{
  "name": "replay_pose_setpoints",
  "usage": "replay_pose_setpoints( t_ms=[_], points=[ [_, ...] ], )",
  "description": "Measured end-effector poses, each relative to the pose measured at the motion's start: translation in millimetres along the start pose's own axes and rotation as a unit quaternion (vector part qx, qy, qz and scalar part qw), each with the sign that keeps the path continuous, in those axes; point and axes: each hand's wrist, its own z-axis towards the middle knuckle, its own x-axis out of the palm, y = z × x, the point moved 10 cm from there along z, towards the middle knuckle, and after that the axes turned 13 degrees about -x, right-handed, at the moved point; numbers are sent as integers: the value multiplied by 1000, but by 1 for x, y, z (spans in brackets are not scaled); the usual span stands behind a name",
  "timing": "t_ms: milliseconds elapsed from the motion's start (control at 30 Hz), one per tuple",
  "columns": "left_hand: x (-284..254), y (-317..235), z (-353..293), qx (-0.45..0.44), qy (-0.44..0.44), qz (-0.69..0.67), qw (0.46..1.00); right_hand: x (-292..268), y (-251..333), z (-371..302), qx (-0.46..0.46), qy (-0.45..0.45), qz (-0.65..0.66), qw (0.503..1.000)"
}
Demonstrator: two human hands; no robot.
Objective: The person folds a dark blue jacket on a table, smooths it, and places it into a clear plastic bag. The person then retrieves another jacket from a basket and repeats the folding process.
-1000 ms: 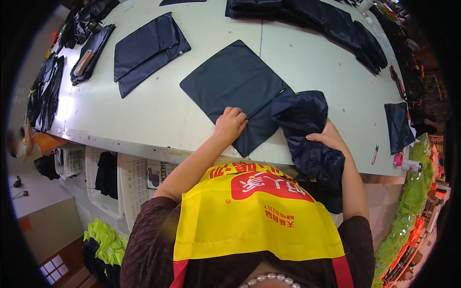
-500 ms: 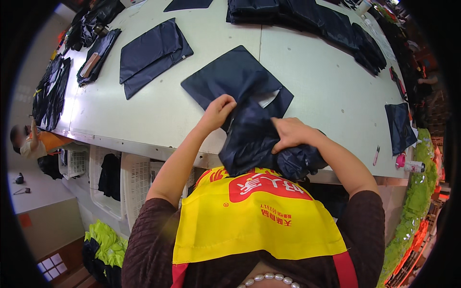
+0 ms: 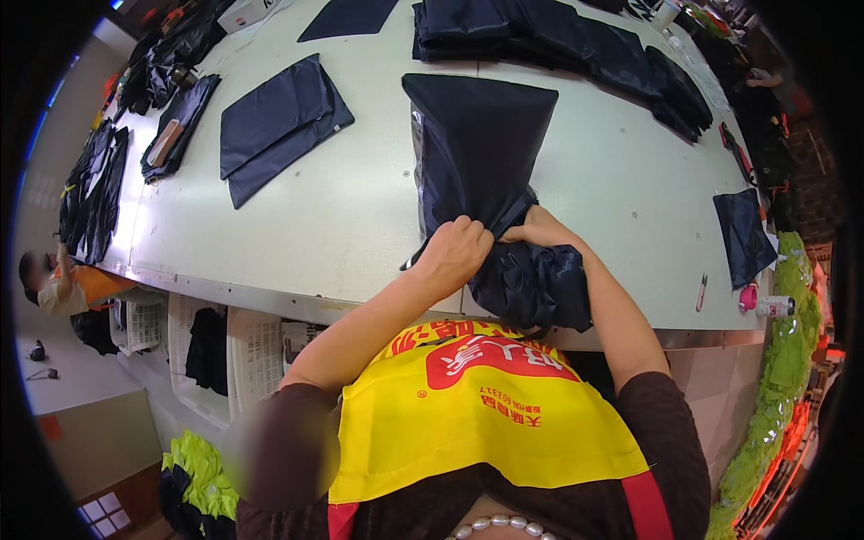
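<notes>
Here's the big pale table (image 3: 351, 225) sweeping across the frame, its smooth top a likely spot for slippery cloth to slide. Below it, in the lower middle, sits the yellow apron (image 3: 486, 432), close enough to the table's edge that loose cloth could catch on it. Up at the top right runs the long dark pile (image 3: 549, 36), well apart from the action. And centre stage, the flat dark cloth (image 3: 481, 126) fans out toward the top, its near end drawn narrow under 2 hands; pull unevenly there and it could twist or crease. Over on the upper left lies a folded cloth (image 3: 283, 121), safely apart. Now the bunched cloth (image 3: 540, 283), right of centre, crowding the table's near edge: its own loose weight could drag it over. The left hand (image 3: 459, 254) has its fingers curled tight on the flat cloth's near end; the right hand (image 3: 540, 227) is partly bent against the gathered folds, its fingertips hidden, so I can't tell how firmly it grips. If that hold is weak, the folds could spring loose. Far right, the bottle (image 3: 774, 306) and little pen (image 3: 702, 292): a wide elbow swing could knock either.
</notes>
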Motion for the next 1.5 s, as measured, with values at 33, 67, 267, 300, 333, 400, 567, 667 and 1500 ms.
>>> replay_pose_setpoints(
  t_ms=[33, 67, 267, 300, 333, 400, 567, 667, 1500],
  points=[
    [-11, 3, -2, -7, -51, -35, 998, -2, 4, -4, -1, -16, 9, 1000],
    [-23, 11, -5, -14, -103, -71, 992, -4, 1, -4, -10, -33, 41, 999],
    [-10, 93, -54, -232, -210, -280, 908, -23, -18, -7, -24, -106, 127, 986],
    [19, 110, -56, -313, -162, -376, 857, -25, -10, -9, -35, -114, 144, 982],
    [47, 121, -59, -388, -112, -465, 788, -26, 2, -12, -46, -122, 160, 978],
    [58, 109, -35, -328, -80, -519, 785, -28, 11, -13, -68, -131, 187, 971],
    [33, 54, -12, -152, -36, -321, 934, -46, -5, -1, -140, -243, 330, 902],
    [-21, 42, -15, -184, 22, -260, 948, -59, 1, -22, -178, -298, 282, 894],
    [42, -44, -24, -25, 225, -161, 961, -90, -33, 10, -127, -363, 176, 906]
  ],
)
